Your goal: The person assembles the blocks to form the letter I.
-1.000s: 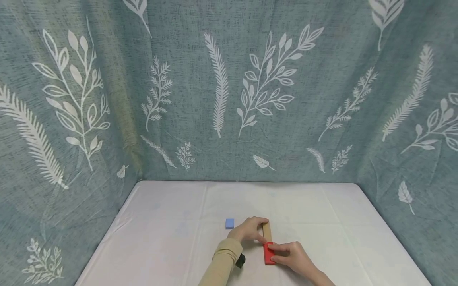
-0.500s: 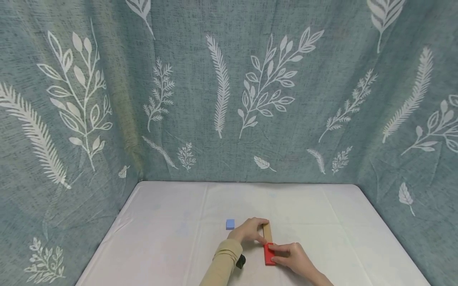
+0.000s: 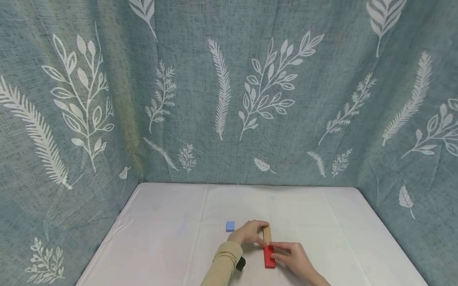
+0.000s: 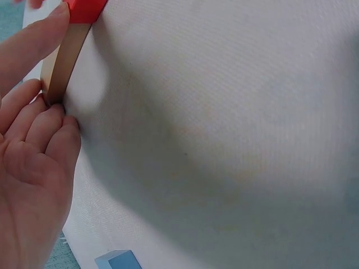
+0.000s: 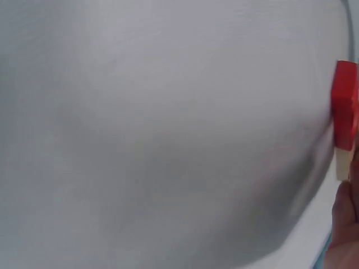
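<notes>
My left hand (image 3: 249, 232) grips a tan wooden block (image 3: 266, 235), with the fingers at its far end and the thumb near its front end. A red block (image 3: 269, 260) lies end to end with it, on the near side. In the left wrist view the left thumb lies along the seam between the tan block (image 4: 63, 59) and the red block (image 4: 87, 10). My right hand (image 3: 296, 258) is at the red block's right side, its index finger stretched toward the seam and its thumb at the block's edge. The right wrist view catches only part of that hand (image 5: 343, 235).
A small blue block (image 3: 230, 226) sits left of the left hand, and shows at the bottom of the left wrist view. Beside the left sleeve (image 3: 225, 258) is a small black object (image 3: 241, 263). The white-covered table (image 3: 171, 230) ends at a patterned curtain (image 3: 193, 119).
The right index finger has straightened and slid off the red block's top toward the seam, uncovering more of the block. The left hand keeps its grip. The head view has tilted slightly upward.
</notes>
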Demonstrator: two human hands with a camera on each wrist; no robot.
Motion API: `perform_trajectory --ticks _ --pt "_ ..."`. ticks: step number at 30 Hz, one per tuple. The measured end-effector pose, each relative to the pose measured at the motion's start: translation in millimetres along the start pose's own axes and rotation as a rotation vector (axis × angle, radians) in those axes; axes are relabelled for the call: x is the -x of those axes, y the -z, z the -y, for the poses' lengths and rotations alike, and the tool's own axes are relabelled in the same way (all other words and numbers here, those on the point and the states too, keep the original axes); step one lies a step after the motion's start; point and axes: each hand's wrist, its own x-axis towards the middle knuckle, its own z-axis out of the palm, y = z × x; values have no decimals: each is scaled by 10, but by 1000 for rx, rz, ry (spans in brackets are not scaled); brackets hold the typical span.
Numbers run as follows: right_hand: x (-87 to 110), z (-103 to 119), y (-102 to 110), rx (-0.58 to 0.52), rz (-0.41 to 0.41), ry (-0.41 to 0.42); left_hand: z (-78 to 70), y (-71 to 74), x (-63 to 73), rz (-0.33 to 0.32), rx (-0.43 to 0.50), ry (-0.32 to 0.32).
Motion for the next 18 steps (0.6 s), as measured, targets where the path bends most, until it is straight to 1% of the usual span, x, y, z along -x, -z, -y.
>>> perform_trajectory --ticks 4,11,13,18 --pt "-65 17 -39 -29 -48 -32 13 -12 -7 7 -2 0" --pt "-115 -17 -105 -57 -7 -75 14 -29 -7 12 -5 -16" --pt "-122 -18 -103 -47 -8 -59 10 -25 -8 10 -3 -12" --pt "-134 -6 -88 -3 -29 13 14 2 -26 19 8 2"
